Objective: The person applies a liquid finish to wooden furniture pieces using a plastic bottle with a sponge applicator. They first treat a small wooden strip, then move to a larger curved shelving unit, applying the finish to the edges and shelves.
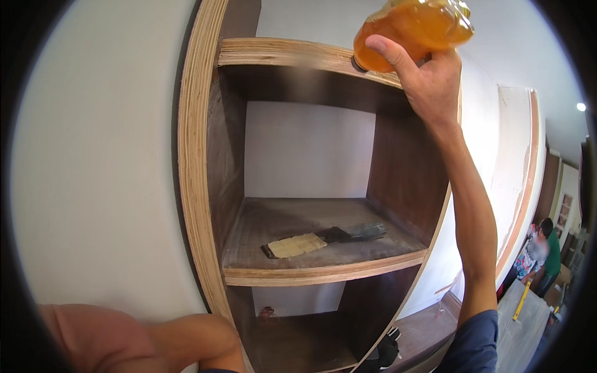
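Observation:
My right hand (432, 81) is raised high and grips a clear plastic bottle (404, 37) of amber liquid, thumb across its near side. The bottle is tilted; its top is cut off by the upper picture edge. Its lower left end is in front of or against the plywood edge (280, 52) of the upper shelf; I cannot tell whether they touch. My bent left arm (193, 339) shows at the lower left, but the fingers of that hand are not visible. On the middle shelf (323, 273) lies a flat dark tool or strip (354, 233) with a pale yellowish piece (297, 245) at its left end.
A tall plywood upright (196, 155) bounds the dark-lined cabinet, beside a pale wall (99, 161). Thin reddish wire (268, 316) lies in the lower compartment. At the far right, people (535, 255) are by a grey board (528, 317) with a yellow level or ruler (522, 300).

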A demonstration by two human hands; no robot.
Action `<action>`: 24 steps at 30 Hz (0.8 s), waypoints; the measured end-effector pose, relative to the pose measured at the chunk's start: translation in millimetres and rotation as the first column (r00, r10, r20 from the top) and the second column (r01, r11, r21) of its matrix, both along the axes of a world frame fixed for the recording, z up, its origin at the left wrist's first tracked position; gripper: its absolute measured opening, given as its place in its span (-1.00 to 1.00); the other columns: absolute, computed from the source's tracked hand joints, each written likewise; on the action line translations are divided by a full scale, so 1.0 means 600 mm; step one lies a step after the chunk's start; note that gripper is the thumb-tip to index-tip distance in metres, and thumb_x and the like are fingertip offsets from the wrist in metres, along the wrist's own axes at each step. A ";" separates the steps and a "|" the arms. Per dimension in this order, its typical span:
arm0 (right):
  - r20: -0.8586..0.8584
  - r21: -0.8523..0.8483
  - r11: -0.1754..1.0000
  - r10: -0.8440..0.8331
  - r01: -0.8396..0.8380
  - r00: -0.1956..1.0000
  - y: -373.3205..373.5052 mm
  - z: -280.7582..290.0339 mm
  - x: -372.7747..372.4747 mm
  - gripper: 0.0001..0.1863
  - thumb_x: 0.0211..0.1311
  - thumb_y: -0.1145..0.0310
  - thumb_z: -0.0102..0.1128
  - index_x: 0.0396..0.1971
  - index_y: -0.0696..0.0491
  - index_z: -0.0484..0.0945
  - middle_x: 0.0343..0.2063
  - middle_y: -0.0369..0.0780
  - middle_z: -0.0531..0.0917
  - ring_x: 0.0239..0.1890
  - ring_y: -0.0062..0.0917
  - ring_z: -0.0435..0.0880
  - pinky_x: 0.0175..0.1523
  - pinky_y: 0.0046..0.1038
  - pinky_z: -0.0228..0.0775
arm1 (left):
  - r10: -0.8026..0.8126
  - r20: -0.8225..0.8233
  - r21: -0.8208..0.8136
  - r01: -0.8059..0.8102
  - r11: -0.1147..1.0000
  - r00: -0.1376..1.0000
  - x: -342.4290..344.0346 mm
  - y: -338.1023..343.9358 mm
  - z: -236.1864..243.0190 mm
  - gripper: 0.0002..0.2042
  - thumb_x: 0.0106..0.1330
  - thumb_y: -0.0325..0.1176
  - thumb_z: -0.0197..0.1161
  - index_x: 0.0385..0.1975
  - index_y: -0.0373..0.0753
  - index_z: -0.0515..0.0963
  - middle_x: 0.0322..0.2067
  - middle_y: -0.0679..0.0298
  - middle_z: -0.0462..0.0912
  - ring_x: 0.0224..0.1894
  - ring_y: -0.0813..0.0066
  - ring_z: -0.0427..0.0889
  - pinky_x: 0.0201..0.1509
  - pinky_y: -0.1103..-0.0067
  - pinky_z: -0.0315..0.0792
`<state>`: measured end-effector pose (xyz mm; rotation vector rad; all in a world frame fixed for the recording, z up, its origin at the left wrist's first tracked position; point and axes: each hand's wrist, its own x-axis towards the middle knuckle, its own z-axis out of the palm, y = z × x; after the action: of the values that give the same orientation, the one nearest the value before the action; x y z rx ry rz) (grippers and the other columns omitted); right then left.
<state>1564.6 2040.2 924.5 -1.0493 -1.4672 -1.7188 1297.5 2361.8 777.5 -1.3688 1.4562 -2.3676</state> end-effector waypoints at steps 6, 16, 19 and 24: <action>-0.151 0.058 0.997 0.061 -0.053 0.987 -0.047 -0.023 -0.014 -0.62 0.22 0.27 0.54 -0.12 0.23 0.69 -0.26 -0.19 0.81 -0.27 -0.54 0.78 -0.07 -0.49 0.63 | 0.001 0.033 -0.022 0.000 1.000 0.999 -0.012 0.006 -0.012 -0.45 0.32 -0.11 0.38 0.14 -0.42 0.49 -0.01 -0.14 0.62 0.04 0.07 0.68 0.09 0.26 0.62; -0.087 -0.050 0.999 -0.016 0.012 0.996 -0.015 -0.023 -0.011 -0.68 0.26 0.38 0.50 -0.09 0.24 0.66 -0.21 -0.24 0.78 -0.17 -0.59 0.73 -0.02 -0.52 0.57 | -0.048 0.039 0.021 0.047 0.999 0.998 -0.016 0.004 -0.009 -0.45 0.33 -0.11 0.37 0.14 -0.42 0.49 -0.01 -0.15 0.62 0.03 0.06 0.69 0.09 0.26 0.62; -0.111 -0.049 0.996 0.074 -0.080 0.991 -0.041 -0.031 -0.016 -0.71 0.27 0.38 0.48 -0.12 0.22 0.68 -0.23 -0.22 0.78 -0.18 -0.56 0.75 -0.04 -0.51 0.59 | -0.048 0.085 0.009 0.047 0.999 0.995 -0.028 0.004 -0.015 -0.45 0.33 -0.10 0.36 0.13 -0.42 0.49 -0.01 -0.15 0.62 0.03 0.06 0.69 0.08 0.26 0.62; -0.070 0.014 0.997 0.079 -0.078 0.994 -0.036 -0.028 -0.005 -0.61 0.18 0.25 0.57 -0.12 0.17 0.68 -0.29 -0.24 0.80 -0.26 -0.56 0.76 -0.11 -0.50 0.59 | -0.099 0.093 0.045 0.095 0.994 0.991 -0.013 -0.004 -0.004 -0.46 0.33 -0.10 0.36 0.13 -0.42 0.49 -0.02 -0.15 0.62 0.03 0.05 0.69 0.08 0.26 0.62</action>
<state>1561.8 2018.8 908.0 -1.0226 -1.4344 -1.6174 1289.6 2359.2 775.3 -1.1854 1.5695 -2.4093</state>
